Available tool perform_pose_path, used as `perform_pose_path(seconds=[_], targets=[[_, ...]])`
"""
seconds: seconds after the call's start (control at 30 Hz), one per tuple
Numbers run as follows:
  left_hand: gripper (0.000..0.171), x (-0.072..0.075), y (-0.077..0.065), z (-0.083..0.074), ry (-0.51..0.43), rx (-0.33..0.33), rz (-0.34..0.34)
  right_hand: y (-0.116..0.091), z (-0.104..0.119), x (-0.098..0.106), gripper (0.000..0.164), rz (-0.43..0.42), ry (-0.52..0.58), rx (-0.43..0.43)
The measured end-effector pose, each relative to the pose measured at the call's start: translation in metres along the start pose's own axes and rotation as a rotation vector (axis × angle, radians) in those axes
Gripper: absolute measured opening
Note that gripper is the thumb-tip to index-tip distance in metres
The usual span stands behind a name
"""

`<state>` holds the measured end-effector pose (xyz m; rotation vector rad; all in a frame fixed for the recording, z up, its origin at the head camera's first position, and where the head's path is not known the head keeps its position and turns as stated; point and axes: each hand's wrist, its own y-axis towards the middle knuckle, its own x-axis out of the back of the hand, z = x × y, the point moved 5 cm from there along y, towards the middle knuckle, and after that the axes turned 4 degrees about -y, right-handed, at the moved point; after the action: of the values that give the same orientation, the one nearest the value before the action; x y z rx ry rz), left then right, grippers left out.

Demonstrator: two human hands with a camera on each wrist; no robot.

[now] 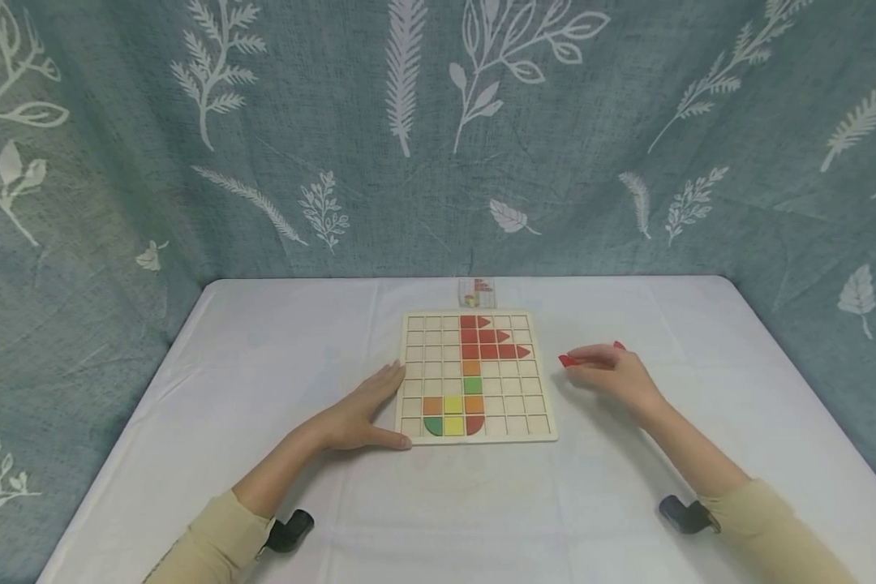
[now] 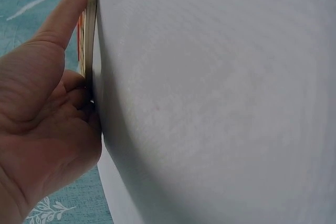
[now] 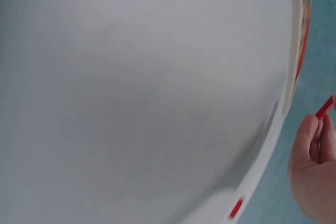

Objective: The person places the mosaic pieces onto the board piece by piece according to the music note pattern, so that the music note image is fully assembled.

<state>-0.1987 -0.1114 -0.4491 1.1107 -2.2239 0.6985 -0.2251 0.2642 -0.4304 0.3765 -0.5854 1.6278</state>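
A light wooden grid board [image 1: 418,369] lies on the white table, filled in part with red, orange, green and yellow pieces. Three rows of red pieces [image 1: 470,351] end in points at its upper right. My left hand [image 1: 358,414] rests against the board's left side, fingers at the edge and thumb [image 2: 63,19] at the near left corner. Right of the board, my right hand [image 1: 613,377] pinches a small red piece [image 1: 568,360] between thumb and fingertips, raised above the table. Behind that hand, another red piece [image 1: 619,345] lies on the table, partly hidden in the head view.
A small picture card [image 1: 477,293] with a coloured pattern sits just beyond the board's far edge. Blue-green leaf-print curtain [image 1: 350,122] hangs behind and beside the white tabletop [image 1: 482,511]. Black wrist devices [image 1: 684,515] show at both sleeves.
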Motion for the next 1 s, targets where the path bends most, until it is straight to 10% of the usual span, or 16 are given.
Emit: perform_pose_path(seconds=[0.23,0.6,1.0], targets=[[0.114,0.000,0.000,0.001,0.006,-0.007,-0.001,0.002,0.030,-0.041,0.041,0.082,0.067,0.024],[0.114,0.000,0.000,0.001,0.002,0.000,-0.001,0.016,0.076,-0.112,0.027,0.156,-0.146,0.192],[0.113,0.000,-0.001,0.002,-0.009,-0.008,0.003,0.025,0.098,-0.139,0.015,0.128,-0.322,0.358]])
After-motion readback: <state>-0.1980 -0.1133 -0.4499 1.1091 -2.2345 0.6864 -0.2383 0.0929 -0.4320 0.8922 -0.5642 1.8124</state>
